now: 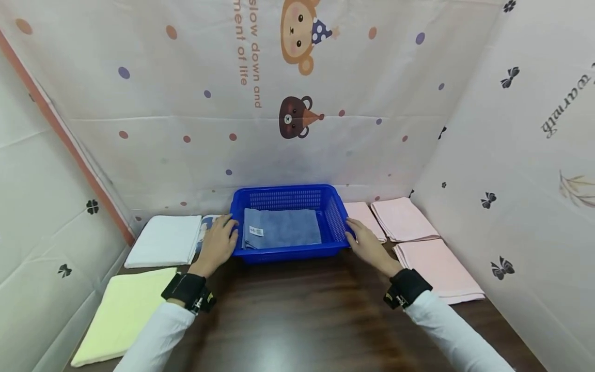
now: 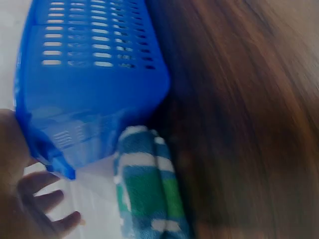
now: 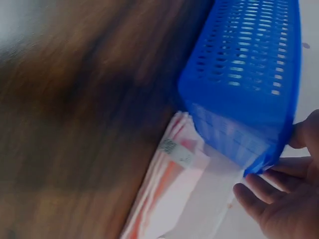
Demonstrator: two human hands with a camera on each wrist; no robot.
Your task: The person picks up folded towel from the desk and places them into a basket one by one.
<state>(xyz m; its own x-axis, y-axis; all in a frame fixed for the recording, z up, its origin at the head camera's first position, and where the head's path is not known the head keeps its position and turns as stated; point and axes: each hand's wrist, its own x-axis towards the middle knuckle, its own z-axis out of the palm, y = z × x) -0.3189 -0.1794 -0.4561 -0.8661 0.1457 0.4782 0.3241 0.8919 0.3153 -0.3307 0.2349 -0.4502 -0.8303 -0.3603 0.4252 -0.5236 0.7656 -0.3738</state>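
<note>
A blue plastic basket point(image 1: 288, 253) with slotted walls is at the far side of the table, between both hands. Inside it lies a folded grey-blue towel point(image 1: 290, 227) bearing a white label. My left hand point(image 1: 218, 240) grips the basket's left rim. At the opposite end, my right hand point(image 1: 369, 247) holds the right rim, with the thumb on one side and fingers around the edge in the right wrist view. Beside the left hand, partly hidden, is a patterned towel point(image 1: 207, 225). Pink folded towels point(image 1: 362, 214) lie by the right hand. Whether the basket touches the table, I cannot tell.
A white folded towel point(image 1: 165, 240) and a yellow-green one point(image 1: 127, 310) lie on the left. More pink towels point(image 1: 439, 266) line the right. Printed fabric walls point(image 1: 260, 155) enclose the dark wooden table point(image 1: 279, 315) at the back and both sides.
</note>
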